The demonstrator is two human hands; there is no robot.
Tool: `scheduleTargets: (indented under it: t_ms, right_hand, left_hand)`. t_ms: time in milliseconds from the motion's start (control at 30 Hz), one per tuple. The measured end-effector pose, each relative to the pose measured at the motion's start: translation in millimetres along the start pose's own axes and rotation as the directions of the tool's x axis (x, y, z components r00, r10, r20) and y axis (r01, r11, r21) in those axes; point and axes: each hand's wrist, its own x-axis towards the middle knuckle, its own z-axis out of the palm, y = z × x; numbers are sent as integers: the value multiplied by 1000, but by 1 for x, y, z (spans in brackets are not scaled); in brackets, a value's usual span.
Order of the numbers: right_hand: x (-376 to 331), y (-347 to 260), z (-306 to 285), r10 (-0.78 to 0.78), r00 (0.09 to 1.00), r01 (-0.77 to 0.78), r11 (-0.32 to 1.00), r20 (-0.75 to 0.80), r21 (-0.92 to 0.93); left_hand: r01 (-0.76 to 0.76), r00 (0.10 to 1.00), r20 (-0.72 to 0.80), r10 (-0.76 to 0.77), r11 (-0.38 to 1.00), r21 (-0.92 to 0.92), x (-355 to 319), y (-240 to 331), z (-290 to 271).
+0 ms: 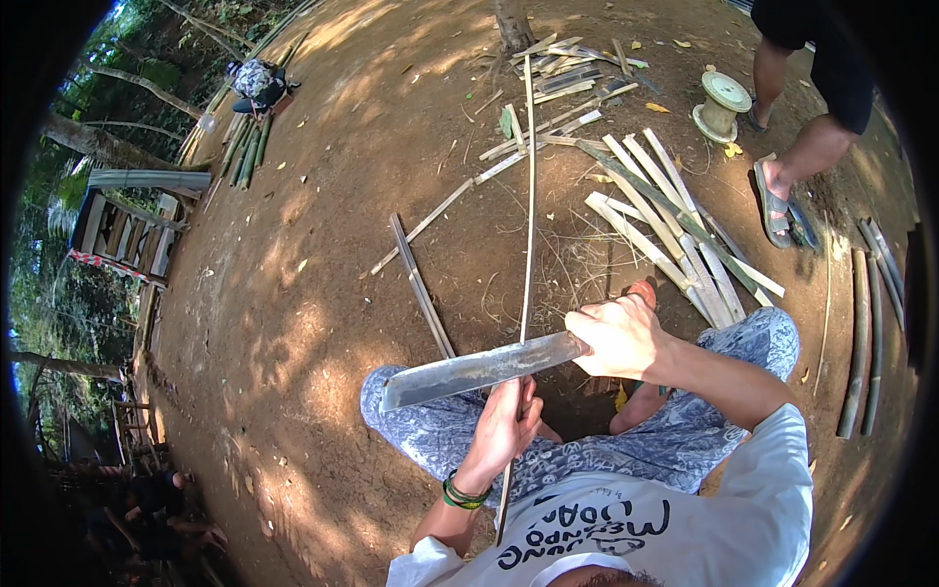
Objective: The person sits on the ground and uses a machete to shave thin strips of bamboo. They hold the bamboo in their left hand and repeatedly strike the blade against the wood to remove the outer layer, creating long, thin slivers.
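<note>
Here, right hand point(618, 338) grips a broad steel machete point(479, 372), blade laid across a long thin bamboo strip point(529, 205); left hand point(506, 423) clasps the strip just below the blade. Shaving looks underway; next needs a steady, shallow draw.

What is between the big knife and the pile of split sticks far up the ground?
In the head view, only the long thin bamboo strip crosses bare dirt between the knife and the stick pile.
</note>
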Motion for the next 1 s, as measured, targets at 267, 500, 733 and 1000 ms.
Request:
scheduleTargets:
  t_ms: [267,500,733,1000]
  right_hand:
    - [16,20,-19,270,962,-263,955,33,-135]
    - [30,93,-53,337,930,-347,936,-149,-50]
    - [36,206,-92,611,729,-646,763,-310,-16]
    - [18,151,-27,700,706,-629,690,-108,359]
  left_hand:
    - [73,997,-1,-73,997,14,-22,-2,-4]
    - [197,980,7,-198,979,55,-74,-27,-19]
    - [338,941,63,-332,930,-146,-109,-43,-36]
    - [207,964,-180,-197,978,40,-39,-53,-44]
